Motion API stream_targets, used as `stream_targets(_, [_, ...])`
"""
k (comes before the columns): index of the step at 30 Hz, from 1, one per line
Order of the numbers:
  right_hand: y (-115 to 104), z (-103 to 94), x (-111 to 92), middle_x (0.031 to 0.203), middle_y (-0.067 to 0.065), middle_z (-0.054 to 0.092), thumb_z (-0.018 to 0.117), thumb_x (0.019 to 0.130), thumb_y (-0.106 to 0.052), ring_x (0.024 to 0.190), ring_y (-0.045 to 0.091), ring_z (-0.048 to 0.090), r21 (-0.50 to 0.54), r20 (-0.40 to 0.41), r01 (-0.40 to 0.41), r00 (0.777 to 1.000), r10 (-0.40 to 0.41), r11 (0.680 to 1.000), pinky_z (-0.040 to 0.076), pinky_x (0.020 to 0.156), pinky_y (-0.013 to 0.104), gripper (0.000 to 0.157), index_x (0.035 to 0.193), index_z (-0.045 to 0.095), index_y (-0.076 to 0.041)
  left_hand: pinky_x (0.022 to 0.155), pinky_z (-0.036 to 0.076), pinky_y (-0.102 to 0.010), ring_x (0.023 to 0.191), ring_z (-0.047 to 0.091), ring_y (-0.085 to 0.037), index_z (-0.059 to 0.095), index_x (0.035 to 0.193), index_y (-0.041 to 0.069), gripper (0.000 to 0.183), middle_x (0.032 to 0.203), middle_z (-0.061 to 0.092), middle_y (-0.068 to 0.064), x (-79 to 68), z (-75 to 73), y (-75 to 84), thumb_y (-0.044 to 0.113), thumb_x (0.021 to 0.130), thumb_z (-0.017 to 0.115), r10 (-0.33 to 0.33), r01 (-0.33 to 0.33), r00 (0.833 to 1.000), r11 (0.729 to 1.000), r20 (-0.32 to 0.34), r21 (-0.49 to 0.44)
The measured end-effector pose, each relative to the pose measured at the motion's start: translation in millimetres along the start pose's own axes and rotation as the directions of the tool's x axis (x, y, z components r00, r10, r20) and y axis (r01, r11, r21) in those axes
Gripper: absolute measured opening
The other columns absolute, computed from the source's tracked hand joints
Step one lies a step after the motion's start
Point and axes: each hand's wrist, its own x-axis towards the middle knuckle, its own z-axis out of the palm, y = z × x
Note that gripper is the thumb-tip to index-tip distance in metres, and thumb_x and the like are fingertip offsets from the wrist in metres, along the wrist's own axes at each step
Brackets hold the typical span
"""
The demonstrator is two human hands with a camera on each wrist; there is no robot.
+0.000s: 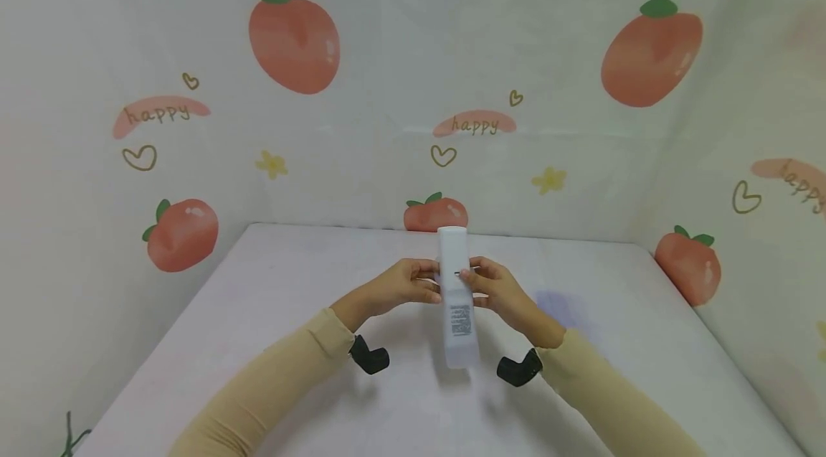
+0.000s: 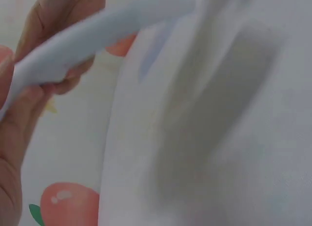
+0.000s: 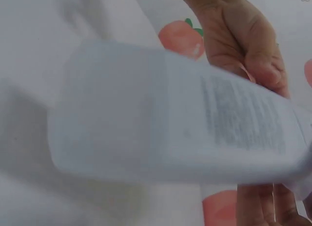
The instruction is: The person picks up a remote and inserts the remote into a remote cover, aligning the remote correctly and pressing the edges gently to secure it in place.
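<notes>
A long white device with a smooth plastic-like body [image 1: 454, 245] is held upright above the table by both hands. Grey printed text covers part of its near side, and a small dark slot or mark sits higher up. My left hand [image 1: 399, 285] grips its left edge at mid-height, with finger and thumb on opposite sides in the left wrist view. From the right, my right hand [image 1: 508, 292] holds the other edge, fingertips on the face near the dark mark. The left wrist view shows the body [image 2: 92, 36] edge-on, thin and slightly curved. Its wide lower end [image 3: 112, 109] is blurred in the right wrist view.
A white table [image 1: 258, 385] spreads under the hands, with a faint purple patch [image 1: 558, 308] to the right. White curtains [image 1: 381, 69] with fruit prints stand behind and beside it. Black wrist mounts [image 1: 371, 356] hang beneath both wrists. A green string [image 1: 69, 435] shows at lower left.
</notes>
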Motion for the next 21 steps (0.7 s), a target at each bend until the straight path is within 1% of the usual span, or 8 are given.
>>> stream_targets(2, [-1.4, -2.3, -0.9, 0.106, 0.003, 0.058, 0.054, 0.1, -0.02, 0.095, 0.016, 0.062, 0.0, 0.041, -0.004, 0.999, 0.004, 1.0, 0.055, 0.084, 0.036, 0.037, 0.124, 0.042, 0.006, 0.093, 0.054, -0.036, 0.1, 0.064, -0.016, 0.053, 0.128, -0.006, 0.042, 0.118, 0.062, -0.018, -0.8, -1.9, -1.9, -0.001, 0.088, 0.066, 0.023, -0.023, 1.0, 0.999, 0.018, -0.022])
stream_targets(4, [-2.7, -2.8, -1.5, 0.107, 0.005, 0.058, 0.055, 0.099, -0.021, 0.096, 0.016, 0.063, -0.007, 0.085, -0.009, 0.996, 0.009, 1.0, 0.055, 0.087, 0.04, 0.04, 0.125, 0.041, 0.006, 0.09, 0.055, -0.036, 0.096, 0.065, -0.014, 0.056, 0.124, -0.008, 0.037, 0.111, 0.065, -0.016, -1.1, -1.2, -3.6, 0.0, 0.089, 0.066, 0.043, -0.043, 0.999, 0.999, -0.001, -0.026])
stream_targets(6, [-3.3, -2.9, -1.9, 0.108, 0.006, 0.059, 0.056, 0.099, -0.022, 0.096, 0.016, 0.064, -0.022, 0.12, -0.015, 0.993, 0.017, 1.0, 0.055, 0.088, 0.042, 0.045, 0.127, 0.039, 0.008, 0.087, 0.056, -0.037, 0.092, 0.066, -0.014, 0.058, 0.119, -0.011, 0.033, 0.105, 0.067, -0.014, -0.5, 0.8, -5.2, -0.001, 0.088, 0.067, 0.052, -0.053, 0.998, 0.998, -0.037, -0.041])
stream_targets(9, [-3.3, -2.3, -2.5, 0.107, 0.007, 0.062, 0.056, 0.099, -0.025, 0.095, 0.015, 0.065, -0.045, 0.132, -0.034, 0.99, 0.04, 0.998, 0.056, 0.086, 0.041, 0.051, 0.132, 0.038, 0.009, 0.084, 0.057, -0.038, 0.087, 0.068, -0.013, 0.06, 0.113, -0.012, 0.029, 0.1, 0.07, -0.013, 0.6, 5.6, -6.8, -0.003, 0.086, 0.068, 0.042, -0.048, 0.995, 0.997, -0.095, -0.062])
stream_targets(14, [-5.1, -1.5, -3.7, 0.105, 0.006, 0.063, 0.054, 0.1, -0.029, 0.092, 0.016, 0.065, -0.072, 0.127, -0.054, 0.99, 0.063, 0.996, 0.056, 0.08, 0.038, 0.053, 0.134, 0.039, 0.009, 0.081, 0.058, -0.039, 0.084, 0.069, -0.014, 0.06, 0.106, -0.015, 0.022, 0.097, 0.07, -0.015, 2.4, 11.8, -10.4, -0.006, 0.086, 0.066, 0.049, -0.065, 0.987, 0.993, -0.155, -0.096])
stream_targets(17, [-7.0, -0.7, -3.8, 0.105, 0.006, 0.063, 0.053, 0.1, -0.031, 0.092, 0.017, 0.064, -0.087, 0.132, -0.056, 0.989, 0.067, 0.995, 0.056, 0.08, 0.039, 0.052, 0.132, 0.042, 0.008, 0.08, 0.058, -0.038, 0.082, 0.069, -0.014, 0.06, 0.102, -0.015, 0.019, 0.093, 0.07, -0.011, 2.4, 14.4, -12.3, -0.004, 0.087, 0.066, 0.061, -0.082, 0.981, 0.991, -0.185, -0.105])
stream_targets(21, [-9.2, -0.6, -3.4, 0.106, 0.007, 0.062, 0.05, 0.101, -0.031, 0.092, 0.017, 0.064, -0.122, 0.166, -0.054, 0.983, 0.074, 0.991, 0.056, 0.082, 0.043, 0.05, 0.13, 0.043, 0.009, 0.078, 0.059, -0.036, 0.08, 0.069, -0.013, 0.06, 0.097, -0.015, 0.016, 0.087, 0.069, -0.005, 0.4, 18.1, -14.5, -0.002, 0.088, 0.066, 0.076, -0.104, 0.972, 0.988, -0.224, -0.115])
